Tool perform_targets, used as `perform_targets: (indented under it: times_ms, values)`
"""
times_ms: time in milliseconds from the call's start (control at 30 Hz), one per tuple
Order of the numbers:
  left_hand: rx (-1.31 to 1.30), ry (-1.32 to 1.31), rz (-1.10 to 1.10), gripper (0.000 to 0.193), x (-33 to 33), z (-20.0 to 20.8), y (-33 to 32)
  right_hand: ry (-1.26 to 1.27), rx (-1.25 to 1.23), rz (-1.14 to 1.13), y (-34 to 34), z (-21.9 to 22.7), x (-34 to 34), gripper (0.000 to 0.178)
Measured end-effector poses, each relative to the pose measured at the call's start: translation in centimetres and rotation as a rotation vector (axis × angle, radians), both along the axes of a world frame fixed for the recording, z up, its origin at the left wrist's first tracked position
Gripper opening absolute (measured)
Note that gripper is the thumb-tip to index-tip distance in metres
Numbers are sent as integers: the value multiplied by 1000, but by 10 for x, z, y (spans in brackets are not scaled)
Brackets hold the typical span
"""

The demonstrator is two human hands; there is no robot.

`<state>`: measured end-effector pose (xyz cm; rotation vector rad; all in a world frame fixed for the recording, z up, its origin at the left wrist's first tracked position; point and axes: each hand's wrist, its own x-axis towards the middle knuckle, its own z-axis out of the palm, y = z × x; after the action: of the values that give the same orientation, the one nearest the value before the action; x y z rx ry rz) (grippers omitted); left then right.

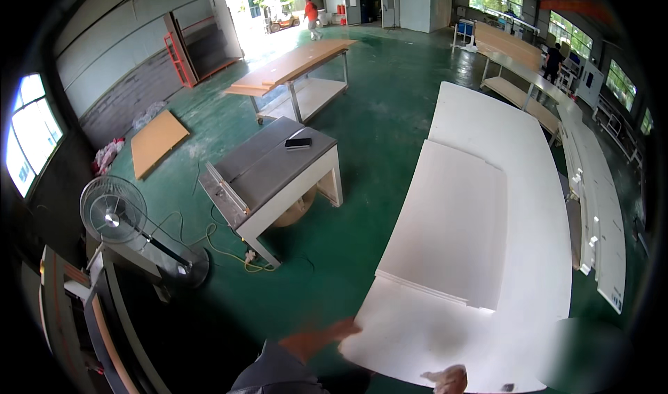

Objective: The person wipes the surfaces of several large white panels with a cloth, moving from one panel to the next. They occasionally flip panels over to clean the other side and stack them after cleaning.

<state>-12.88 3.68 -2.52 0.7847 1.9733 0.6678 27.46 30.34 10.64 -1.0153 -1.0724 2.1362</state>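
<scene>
Watch the white panel stack [452,213], lying flat on the big white sheet [539,255]: might skew or slide if pushed from one corner, given edges already slightly stepped. Could also chip the sheet's near corner if leaned on hard; can't see support underneath. Left hand [344,328] at the near-left corner, blurred, can't tell grip. Right hand [451,380] at the near edge, cut off by frame, can't tell if pinching anything. Mind the loose cable [209,237] by the grey-topped bench [275,168] and floor fan [111,210], possible trip. Tight on the right: long white strips [611,248] alongside.
</scene>
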Motion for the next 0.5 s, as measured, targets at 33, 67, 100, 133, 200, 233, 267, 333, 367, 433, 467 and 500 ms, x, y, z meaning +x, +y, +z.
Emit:
perform_targets:
  times_ms: [33, 67, 100, 133, 200, 233, 267, 333, 367, 433, 467, 500]
  values:
    - [-112, -89, -43, 86, 7, 1, -24, -49, -115, -28, -27, 20, -6, 39]
    - [-219, -148, -57, 83, 4, 6, -49, -95, -213, -56, -50, 37, -19, 38]
    - [-296, -185, -40, 80, -5, 12, -71, -118, -262, -87, -69, 48, -28, 37]
    - [-371, -209, -17, 77, -19, 19, -90, -133, -297, -110, -84, 57, -38, 37]
    - [-457, -238, 62, 72, -44, 32, -130, -144, -340, -151, -112, 70, -51, 35]
    - [-489, -247, 110, 69, -55, 38, -150, -145, -361, -164, -124, 74, -56, 35]
    - [-494, -262, 137, 66, -63, 40, -167, -149, -375, -181, -138, 79, -56, 34]
    - [-490, -275, 166, 60, -87, 40, -185, -145, -393, -221, -161, 85, -64, 34]
    - [-481, -282, 168, 58, -97, 36, -191, -145, -401, -238, -172, 87, -66, 33]
    - [-462, -294, 136, 53, -124, 26, -196, -126, -412, -281, -195, 89, -71, 33]
    - [-460, -292, 97, 50, -138, 20, -198, -103, -417, -302, -206, 88, -74, 32]
    - [-458, -285, 41, 48, -155, 13, -197, -61, -418, -317, -217, 85, -76, 32]
